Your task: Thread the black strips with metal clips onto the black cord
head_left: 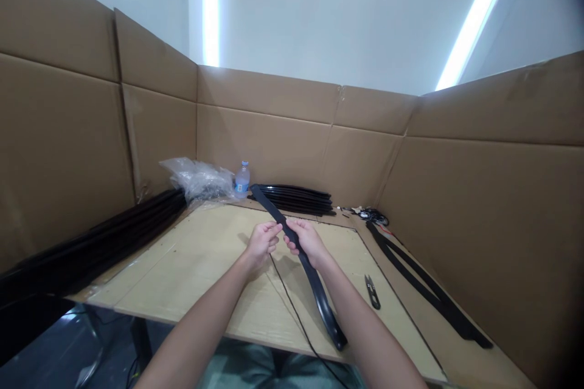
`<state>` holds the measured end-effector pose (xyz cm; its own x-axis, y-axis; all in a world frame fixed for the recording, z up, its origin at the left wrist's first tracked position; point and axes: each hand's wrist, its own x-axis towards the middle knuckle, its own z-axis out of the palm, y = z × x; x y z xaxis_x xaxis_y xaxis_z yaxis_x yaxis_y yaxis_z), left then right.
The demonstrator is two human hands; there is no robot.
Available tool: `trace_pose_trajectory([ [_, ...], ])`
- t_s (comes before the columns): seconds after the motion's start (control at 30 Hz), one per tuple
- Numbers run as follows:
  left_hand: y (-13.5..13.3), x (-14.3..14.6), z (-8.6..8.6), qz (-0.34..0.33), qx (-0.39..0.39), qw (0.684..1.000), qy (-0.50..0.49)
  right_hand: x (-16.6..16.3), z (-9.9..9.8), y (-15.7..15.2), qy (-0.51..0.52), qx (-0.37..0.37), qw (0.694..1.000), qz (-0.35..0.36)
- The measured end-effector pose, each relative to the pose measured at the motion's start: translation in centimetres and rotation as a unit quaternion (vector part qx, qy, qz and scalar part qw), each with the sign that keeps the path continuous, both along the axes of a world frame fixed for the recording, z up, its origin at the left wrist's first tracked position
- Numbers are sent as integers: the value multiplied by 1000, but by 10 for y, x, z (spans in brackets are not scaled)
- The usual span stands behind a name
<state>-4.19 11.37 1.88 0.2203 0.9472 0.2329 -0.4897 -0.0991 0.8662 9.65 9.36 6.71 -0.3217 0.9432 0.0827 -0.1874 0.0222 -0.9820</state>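
A long, curved black plastic strip slants across the middle of the table, its near end shiny and its far part flat and matte. My right hand is wrapped round the middle of this strip, thumb on top. Beside it my left hand is closed in a pinch at the strip's left edge. A thin black cord runs from beneath my left fingers down past the table's front edge. What lies between those fingertips is too small to see fully. Thread snips lie to the right of my right hand.
Shiny black strips are stacked at the back, near a water bottle and clear plastic bags. More long black pieces lie at left. Two dark strips and a cord tangle lie right. Cardboard walls surround the table.
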Motion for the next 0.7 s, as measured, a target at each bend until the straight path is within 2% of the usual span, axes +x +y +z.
trace_pose_trajectory([
  [0.17,-1,2,2,18,-4,1000,-12,-5,0,-3,-13,-12,999,-31],
  [0.33,-3,3,3,14,2,1000,-23,-8,2,-7,-27,7,998,-55],
  [0.7,0,0,0,1,2,1000,-26,-6,0,-9,-37,59,997,-30],
])
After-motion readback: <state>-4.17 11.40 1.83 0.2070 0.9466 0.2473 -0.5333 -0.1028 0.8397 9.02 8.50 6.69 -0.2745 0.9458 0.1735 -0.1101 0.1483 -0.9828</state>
